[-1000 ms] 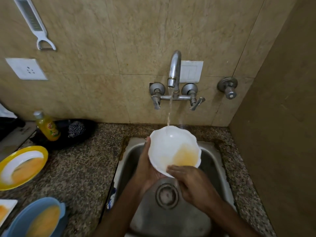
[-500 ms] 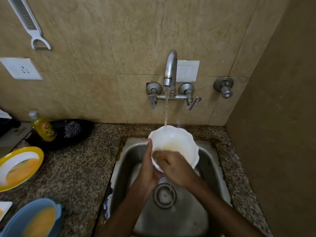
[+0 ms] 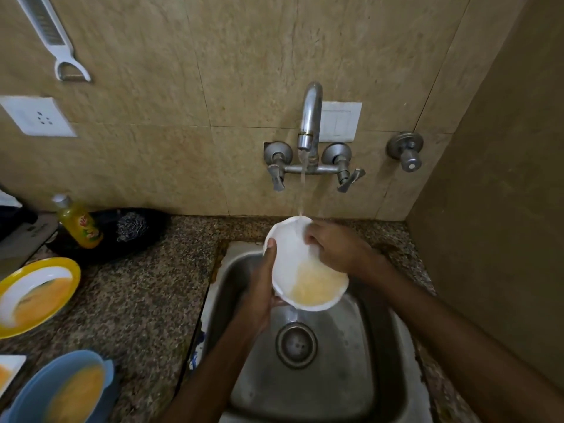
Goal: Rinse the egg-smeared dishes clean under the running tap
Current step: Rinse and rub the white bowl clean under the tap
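Your left hand [image 3: 259, 288] is gripping the white bowl [image 3: 293, 264] tilted under the tap [image 3: 309, 117] so egg drains into the sink [image 3: 375, 361]; your right hand [image 3: 338, 248], fingers curled, is rubbing inside.

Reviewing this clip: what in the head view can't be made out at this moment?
- Label on the yellow bottle: too small and blurred to read.
- White dish at the lower left: cut off by the frame edge.
- Far right rim of the white bowl: covered by the right hand.
- Left hand fingers: hidden behind the bowl.
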